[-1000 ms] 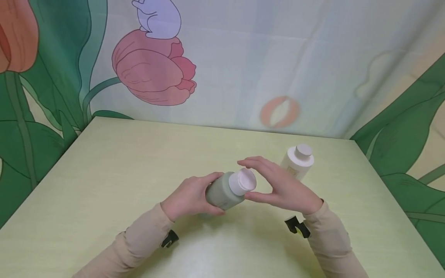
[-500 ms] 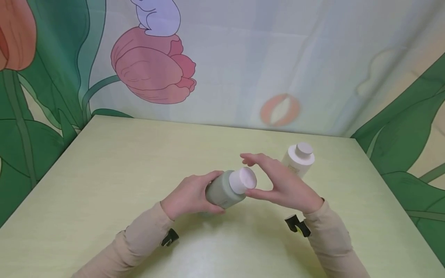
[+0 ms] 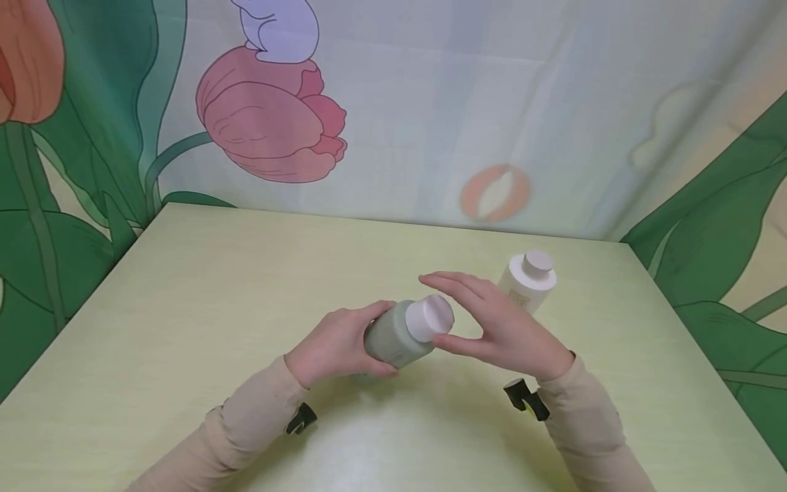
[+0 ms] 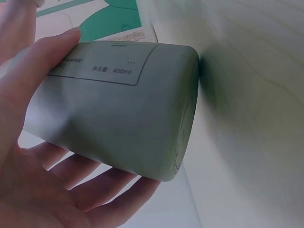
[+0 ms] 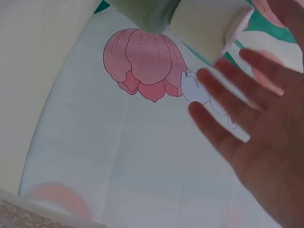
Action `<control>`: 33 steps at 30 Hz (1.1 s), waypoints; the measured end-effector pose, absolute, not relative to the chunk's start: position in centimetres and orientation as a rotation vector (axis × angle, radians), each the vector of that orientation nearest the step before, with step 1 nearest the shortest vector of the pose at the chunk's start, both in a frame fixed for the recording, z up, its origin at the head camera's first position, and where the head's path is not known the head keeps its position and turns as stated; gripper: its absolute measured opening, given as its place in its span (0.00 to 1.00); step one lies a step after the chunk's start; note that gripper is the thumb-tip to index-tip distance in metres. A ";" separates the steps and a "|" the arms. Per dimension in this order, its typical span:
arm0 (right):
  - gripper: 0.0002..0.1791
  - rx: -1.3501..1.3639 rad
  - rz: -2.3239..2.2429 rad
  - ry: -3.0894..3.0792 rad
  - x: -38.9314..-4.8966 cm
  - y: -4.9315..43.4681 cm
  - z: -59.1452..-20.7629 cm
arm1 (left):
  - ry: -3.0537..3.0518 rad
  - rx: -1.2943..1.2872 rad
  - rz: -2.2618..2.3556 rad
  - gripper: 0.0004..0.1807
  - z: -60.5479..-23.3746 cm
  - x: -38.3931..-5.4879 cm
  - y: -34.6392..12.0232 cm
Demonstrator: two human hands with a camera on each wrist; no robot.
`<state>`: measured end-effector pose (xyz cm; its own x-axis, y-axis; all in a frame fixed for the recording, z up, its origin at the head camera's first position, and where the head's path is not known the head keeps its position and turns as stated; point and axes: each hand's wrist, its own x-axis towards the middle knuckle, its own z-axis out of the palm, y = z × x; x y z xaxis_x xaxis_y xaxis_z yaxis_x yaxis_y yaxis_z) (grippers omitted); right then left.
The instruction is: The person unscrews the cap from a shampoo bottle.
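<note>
Left hand (image 3: pixel 341 346) gripping a tilted shampoo bottle (image 3: pixel 396 337), right hand (image 3: pixel 504 329) spreading beside its cap (image 3: pixel 429 318)

The left hand is clasping the grey-green shampoo bottle round its body, near the middle of the pale bench (image 3: pixel 246 273). The bottle is leaning, with its white cap pointing up and toward the right hand; whether its base is touching the bench, the views are not making clear. In the left wrist view, the label (image 4: pixel 99 69) is showing "400ml" and a partly covered word ending in "AMPOO".

The right hand is gripping nothing: its fingers are reaching out above the cap, and its thumb is lying right at the cap's lower edge, though contact there is hard to tell. The two hands are staying apart.

Just behind the right hand, a white bottle (image 3: pixel 527 281) is standing upright on the bench, the hand partly hiding it. Beige sleeves (image 3: pixel 246 413) are covering both forearms, and a small black device (image 3: pixel 525 399) is sitting beside the right wrist. Behind the bench, a printed backdrop (image 3: pixel 406 123) is showing a pink tulip, green leaves and a white animal.
</note>
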<state>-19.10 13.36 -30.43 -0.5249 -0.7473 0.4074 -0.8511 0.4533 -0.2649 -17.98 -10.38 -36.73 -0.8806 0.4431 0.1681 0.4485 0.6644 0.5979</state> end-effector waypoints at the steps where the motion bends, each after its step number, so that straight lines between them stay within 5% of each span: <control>1: 0.36 1.345 0.631 -2.496 -18.9 13.2 -30.4 | -2.857 -0.765 -1.032 0.40 -36.7 -17.9 -10.4; 8: 0.29 1.253 0.427 -2.485 -18.2 12.3 -30.5 | -2.848 -0.790 -0.992 0.41 -36.1 -17.7 -10.1; 15: 0.28 1.436 0.272 -2.336 -17.6 12.8 -29.4 | -2.833 -0.807 -0.975 0.40 -35.6 -17.5 -10.0; 25: 0.27 1.504 0.632 -2.284 -16.9 13.3 -29.1 | -2.857 -0.673 -1.103 0.39 -37.0 -17.5 -10.9; 33: 0.32 1.435 0.784 -2.403 -19.5 13.2 -28.8 | -2.852 -0.468 -1.361 0.39 -37.2 -18.8 -14.3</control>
<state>-19.52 13.22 -28.75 -0.4917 -0.7421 0.4556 -0.8680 0.3757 -0.3248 -18.84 -14.34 -37.24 -0.9557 0.2838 0.0777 0.2389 0.5943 0.7679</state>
